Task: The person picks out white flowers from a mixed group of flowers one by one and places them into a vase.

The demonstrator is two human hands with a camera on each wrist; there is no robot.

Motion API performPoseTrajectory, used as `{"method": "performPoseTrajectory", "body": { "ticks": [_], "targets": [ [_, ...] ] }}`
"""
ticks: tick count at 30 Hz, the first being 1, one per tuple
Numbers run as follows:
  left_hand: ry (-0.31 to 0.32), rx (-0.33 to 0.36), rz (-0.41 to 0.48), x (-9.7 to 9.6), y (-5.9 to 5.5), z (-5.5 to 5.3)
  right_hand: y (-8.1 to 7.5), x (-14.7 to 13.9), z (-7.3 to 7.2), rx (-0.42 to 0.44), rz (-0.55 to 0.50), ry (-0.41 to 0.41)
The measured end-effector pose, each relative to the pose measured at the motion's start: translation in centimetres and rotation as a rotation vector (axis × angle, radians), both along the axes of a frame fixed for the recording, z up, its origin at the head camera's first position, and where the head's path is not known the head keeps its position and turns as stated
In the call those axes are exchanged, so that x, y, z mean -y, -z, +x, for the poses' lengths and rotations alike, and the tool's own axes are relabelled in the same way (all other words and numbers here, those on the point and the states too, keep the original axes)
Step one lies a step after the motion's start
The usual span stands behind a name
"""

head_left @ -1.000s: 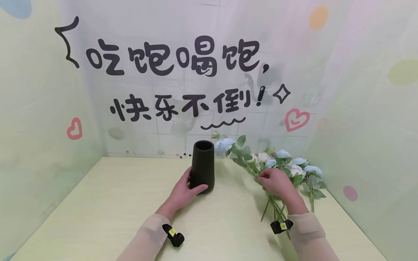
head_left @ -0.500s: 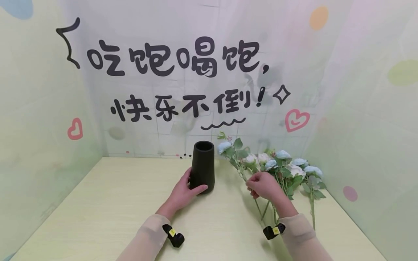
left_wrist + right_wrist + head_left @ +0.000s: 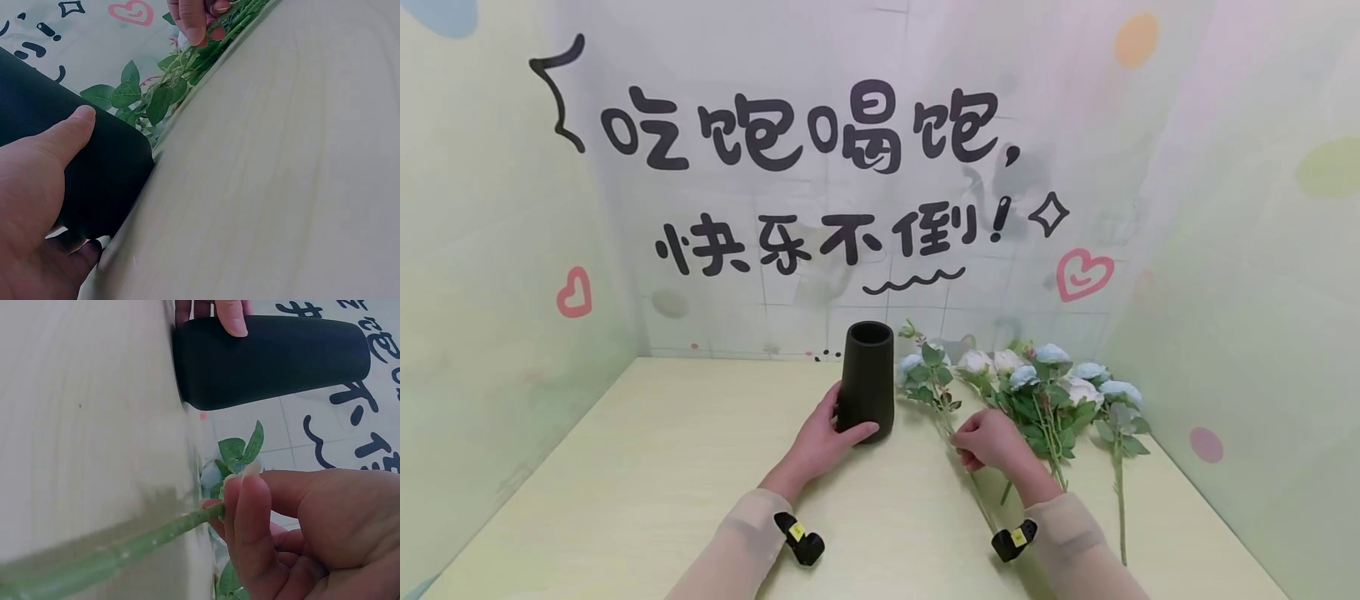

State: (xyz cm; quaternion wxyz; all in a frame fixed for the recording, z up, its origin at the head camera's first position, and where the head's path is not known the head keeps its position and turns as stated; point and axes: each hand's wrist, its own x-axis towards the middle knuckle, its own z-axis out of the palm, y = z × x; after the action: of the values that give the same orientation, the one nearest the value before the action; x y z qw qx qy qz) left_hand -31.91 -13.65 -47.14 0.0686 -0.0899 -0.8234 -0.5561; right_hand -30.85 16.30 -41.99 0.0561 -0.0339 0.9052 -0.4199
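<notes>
A black vase (image 3: 868,375) stands upright on the table, its mouth facing up. My left hand (image 3: 820,442) grips its lower part, thumb across the near side; the left wrist view shows the thumb on the dark wall of the vase (image 3: 106,162). To the right, my right hand (image 3: 992,442) pinches the green stem of a blue artificial flower (image 3: 917,371) between thumb and fingers. In the right wrist view this stem (image 3: 125,553) runs from the fingertips toward the camera. The blue bloom and leaves lean toward the back, just right of the vase.
Several more blue and white flowers (image 3: 1052,383) lie in a pile at the right of the pale wooden table (image 3: 625,483). One flower (image 3: 1122,442) lies at the pile's right edge, its stem toward the front. A printed backdrop (image 3: 760,192) hangs behind the table.
My right hand has moved left and toward me, drawing the blue flower away from the pile; its bloom has dropped lower. My left hand keeps holding the vase in place.
</notes>
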Motion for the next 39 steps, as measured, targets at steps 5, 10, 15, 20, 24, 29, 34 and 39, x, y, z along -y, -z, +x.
{"method": "performPoseTrajectory", "body": {
  "ticks": [5, 10, 15, 20, 24, 29, 34, 39],
  "targets": [
    [-0.001, 0.001, -0.005, 0.2, 0.0, 0.1, 0.3, 0.4, 0.0, 0.029, -0.011, 0.013],
    [-0.006, 0.003, -0.005, 0.3, 0.2, 0.1, 0.0, 0.3, 0.1, 0.022, 0.018, 0.001],
    [-0.005, 0.004, 0.002, 0.3, 0.1, 0.2, -1.4, -0.7, 0.1, -0.026, 0.076, 0.019],
    [-0.005, -0.008, -0.007, 0.3, -0.2, 0.2, -2.4, -3.0, -0.5, -0.075, 0.142, 0.059],
    [-0.001, -0.005, -0.003, 0.3, -0.3, 0.2, -3.1, -5.4, -1.0, -0.148, 0.274, 0.100],
    [0.004, -0.003, 0.001, 0.3, -0.3, 0.0, -3.6, -8.2, -1.1, -0.136, 0.437, 0.166],
    [0.004, 0.000, -0.002, 0.3, -0.2, 0.0, -3.7, -9.3, -0.8, -0.072, 0.559, 0.187],
    [0.007, 0.002, 0.008, 0.3, -0.4, 0.1, -3.1, -9.4, -0.8, -0.032, 0.588, 0.192]
  ]
}}
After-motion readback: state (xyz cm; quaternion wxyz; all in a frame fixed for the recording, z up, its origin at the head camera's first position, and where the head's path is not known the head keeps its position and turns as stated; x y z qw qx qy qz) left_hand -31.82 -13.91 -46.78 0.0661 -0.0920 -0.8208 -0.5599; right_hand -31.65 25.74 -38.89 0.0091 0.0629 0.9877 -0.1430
